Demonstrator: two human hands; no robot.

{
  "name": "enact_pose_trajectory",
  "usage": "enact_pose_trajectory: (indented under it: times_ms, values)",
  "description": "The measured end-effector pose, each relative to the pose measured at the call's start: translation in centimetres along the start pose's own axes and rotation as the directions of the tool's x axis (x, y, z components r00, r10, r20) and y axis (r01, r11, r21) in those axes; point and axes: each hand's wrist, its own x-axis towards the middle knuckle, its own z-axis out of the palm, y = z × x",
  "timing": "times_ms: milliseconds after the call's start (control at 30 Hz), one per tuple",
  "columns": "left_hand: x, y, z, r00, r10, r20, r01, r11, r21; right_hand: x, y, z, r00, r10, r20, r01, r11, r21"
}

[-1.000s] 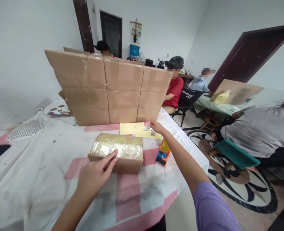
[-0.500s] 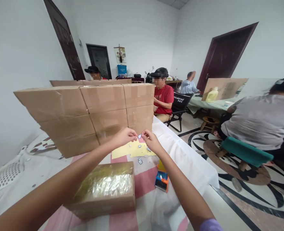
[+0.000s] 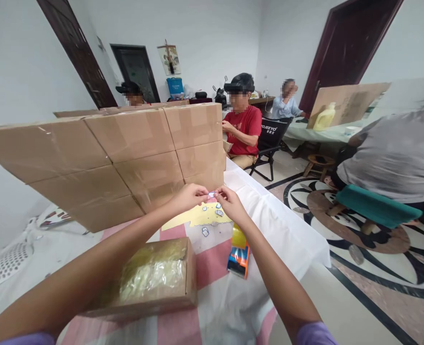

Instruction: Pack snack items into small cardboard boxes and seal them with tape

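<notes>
Head view, and a small pale, blue-edged piece [image 3: 211, 194] hangs pinched between the fingertips of the left hand [image 3: 188, 198] and right hand [image 3: 230, 204]! It looks light, thin, easily creased; opposite edges seem the place to grip. Near it lies the yellow sheet [image 3: 198, 218], then the tape dispenser [image 3: 238, 258], the taped box [image 3: 158, 275] and, behind, the cardboard wall [image 3: 143, 153].
</notes>
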Motion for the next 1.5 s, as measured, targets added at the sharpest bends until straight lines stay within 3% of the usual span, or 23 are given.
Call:
enact_pose_trajectory:
  times_ms: [200,300,400,500,600,733,833,967,1267,1333,1500]
  values:
    - [-0.7,1.1,-0.6,0.998,-0.019,0.056,0.017,0.999,0.039,-1.5,-1.2,-0.4,0.994,-0.071,-0.082,0.068,0.997,-0.038]
    - [-2.8,1.8,-1.2,0.996,-0.067,0.06,0.054,0.979,0.198,-4.2,-2.6,0.3,0.988,0.001,-0.154,0.007,0.999,0.052]
    - [-6.8,1.7,-2.4,0.981,-0.184,0.056,0.149,0.91,0.386,-8.2,-3.3,2.4,0.962,0.218,-0.166,-0.157,0.936,0.316]
    - [-12.2,0.6,-3.6,0.963,-0.271,-0.009,0.246,0.862,0.443,-12.7,-3.1,5.6,0.913,0.392,-0.116,-0.297,0.832,0.469]
    - [-17.6,-0.8,-3.9,0.935,-0.312,-0.167,0.354,0.831,0.429,-16.3,-2.5,8.5,0.853,0.51,-0.108,-0.392,0.763,0.513]
    - [-21.8,-2.7,-2.5,0.948,-0.242,-0.208,0.316,0.808,0.498,-18.6,-2.1,10.8,0.818,0.515,-0.258,-0.386,0.823,0.417]
    - [-22.5,-3.5,-1.3,0.948,-0.229,-0.22,0.314,0.786,0.533,-19.1,-1.9,11.2,0.822,0.539,-0.185,-0.434,0.801,0.412]
    - [-22.3,-3.8,-0.7,0.936,-0.245,-0.253,0.344,0.787,0.512,-19.2,-1.7,10.6,0.774,0.633,0.007,-0.546,0.663,0.511]
    - [-23.2,-5.2,-0.3,0.943,-0.173,-0.283,0.301,0.805,0.511,-19.9,-2.9,11.0,0.626,0.775,0.086,-0.576,0.386,0.72]
    - [-23.6,-6.1,-0.2,0.947,-0.136,-0.292,0.278,0.804,0.526,-20.5,-2.4,11.6,0.597,0.798,0.089,-0.601,0.371,0.708]
    - [-23.8,-8.5,0.3,0.937,-0.087,-0.337,0.273,0.786,0.555,-21.6,0.8,12.7,0.613,0.778,0.137,-0.688,0.442,0.576]
